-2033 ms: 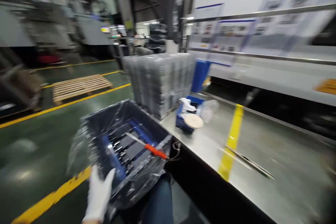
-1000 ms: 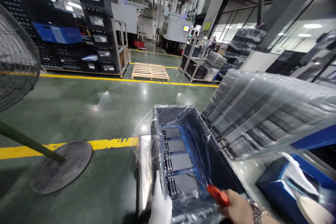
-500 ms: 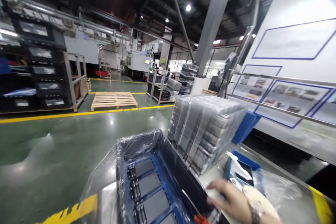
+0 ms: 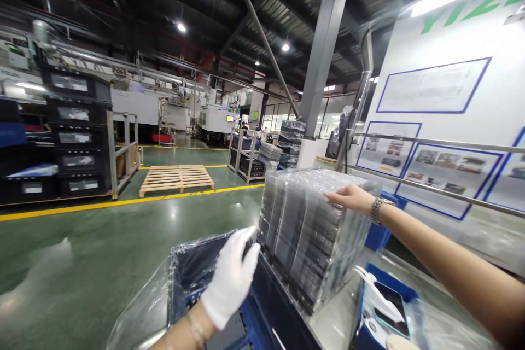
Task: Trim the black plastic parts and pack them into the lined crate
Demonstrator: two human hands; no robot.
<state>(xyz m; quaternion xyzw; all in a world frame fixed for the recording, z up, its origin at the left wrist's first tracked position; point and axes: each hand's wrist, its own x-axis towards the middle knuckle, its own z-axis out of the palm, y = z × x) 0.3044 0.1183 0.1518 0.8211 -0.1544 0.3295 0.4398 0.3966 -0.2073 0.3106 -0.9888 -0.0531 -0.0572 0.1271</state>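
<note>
The right hand (image 4: pixel 346 199) had just reached the stack (image 4: pixel 295 229) beneath its fingers, its grip impossible to tell, while the left hand (image 4: pixel 232 279), loosely spread and seemingly unladen, had risen from the bin (image 4: pixel 276 295) below it, so work had apparently turned stackward

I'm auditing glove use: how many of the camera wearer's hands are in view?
2: the left hand, white-gloved, above the dark bin; the right hand, bare, at the top of the translucent stack.
</note>
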